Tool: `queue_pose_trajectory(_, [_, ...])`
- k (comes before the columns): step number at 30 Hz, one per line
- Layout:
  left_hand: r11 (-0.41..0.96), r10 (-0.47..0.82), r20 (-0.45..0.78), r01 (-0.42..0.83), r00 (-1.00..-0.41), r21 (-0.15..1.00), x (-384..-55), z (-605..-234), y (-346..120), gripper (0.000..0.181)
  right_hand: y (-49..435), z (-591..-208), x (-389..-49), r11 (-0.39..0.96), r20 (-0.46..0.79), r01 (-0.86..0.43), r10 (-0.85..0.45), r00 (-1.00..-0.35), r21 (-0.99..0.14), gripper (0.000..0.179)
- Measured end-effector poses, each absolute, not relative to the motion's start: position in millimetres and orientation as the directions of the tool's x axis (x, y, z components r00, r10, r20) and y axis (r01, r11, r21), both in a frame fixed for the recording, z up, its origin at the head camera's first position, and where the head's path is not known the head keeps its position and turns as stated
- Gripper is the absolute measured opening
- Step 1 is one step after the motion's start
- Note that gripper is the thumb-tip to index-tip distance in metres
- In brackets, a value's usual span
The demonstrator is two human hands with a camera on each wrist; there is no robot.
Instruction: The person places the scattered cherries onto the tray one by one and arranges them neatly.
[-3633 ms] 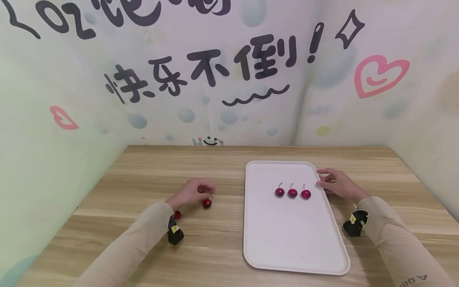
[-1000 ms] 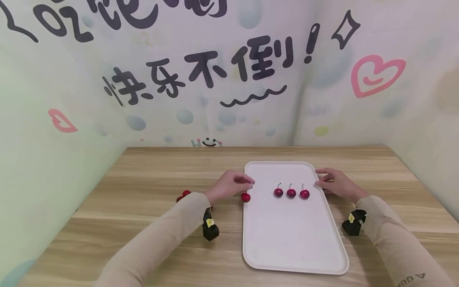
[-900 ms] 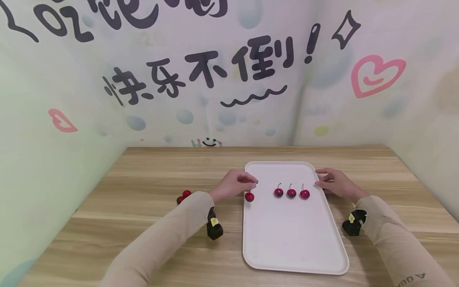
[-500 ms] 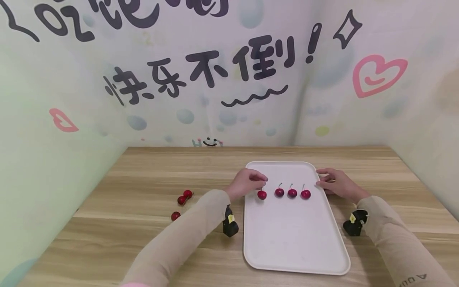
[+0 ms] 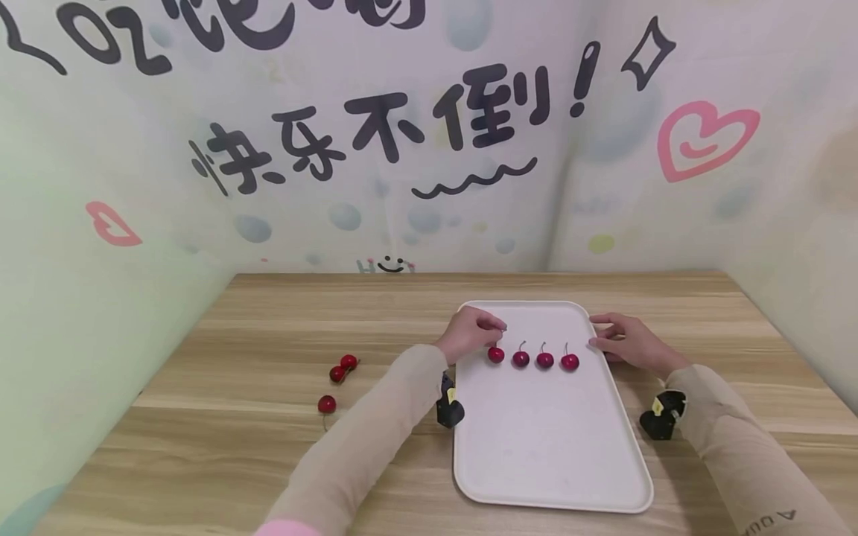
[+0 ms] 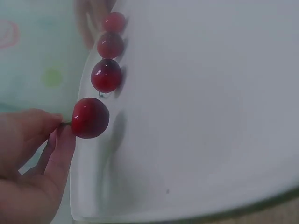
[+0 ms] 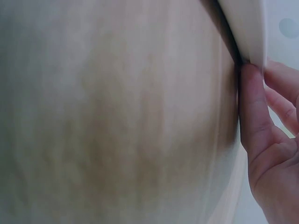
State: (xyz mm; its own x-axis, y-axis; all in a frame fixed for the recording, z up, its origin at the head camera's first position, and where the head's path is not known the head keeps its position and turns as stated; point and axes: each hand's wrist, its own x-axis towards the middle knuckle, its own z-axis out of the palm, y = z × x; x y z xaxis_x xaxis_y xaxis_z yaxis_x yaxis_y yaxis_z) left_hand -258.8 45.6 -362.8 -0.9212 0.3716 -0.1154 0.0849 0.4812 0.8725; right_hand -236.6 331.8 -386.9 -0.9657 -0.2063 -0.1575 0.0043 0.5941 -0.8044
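Note:
My left hand [image 5: 472,333] is over the upper left part of the white tray [image 5: 550,447], pinching a red cherry [image 6: 90,117] by its stem between thumb and fingertip. In the left wrist view this cherry is beside its shadow, at the near end of a row with three other cherries [image 5: 545,360], stems pointing away from me. The right hand [image 5: 630,344] rests at the tray's right edge. Its thumb [image 7: 254,98] touches the outer wall under the rim, while the fingers, fairly straight, lie at the rim apart from the thumb.
Left of the tray on the wooden table [image 5: 221,447], two cherries [image 5: 343,368] lie together and a single cherry [image 5: 326,404] lies nearer me. Each wrist carries a black camera [image 5: 660,417]. A printed cloth wall [image 5: 335,216] stands behind the table.
My left hand has carried the cherry by its stem from the table at left, rightward over the tray to the left end of the row. The right hand has stayed at the tray's edge.

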Motion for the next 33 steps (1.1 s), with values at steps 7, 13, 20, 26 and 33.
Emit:
queue_pose_trajectory(7, [0.494,0.338,-0.157,0.033,-0.928,0.869,-263,-371,49,0.013,331,-387,-236,0.593,-0.158,0.006,-0.205,-0.966,-0.805,0.056])
queue_pose_trajectory(13, [0.531,0.31,-0.164,0.028,-0.937,0.847,-263,-373,50,0.011,331,-387,-237,0.593,-0.152,0.004,-0.2,-0.968,-0.806,0.055])
queue_pose_trajectory(20, [0.574,0.277,-0.16,0.03,-0.947,0.818,-262,-376,49,0.01,330,-386,-236,0.589,-0.159,0.009,-0.203,-0.966,-0.808,0.056])
queue_pose_trajectory(26, [0.587,0.266,-0.141,0.044,-0.954,0.808,-261,-378,50,0.009,331,-386,-237,0.591,-0.16,0.011,-0.201,-0.966,-0.806,0.057])
queue_pose_trajectory(33, [0.596,0.259,-0.137,0.047,-0.956,0.802,-261,-379,50,0.01,332,-387,-237,0.589,-0.16,0.012,-0.2,-0.967,-0.808,0.056])
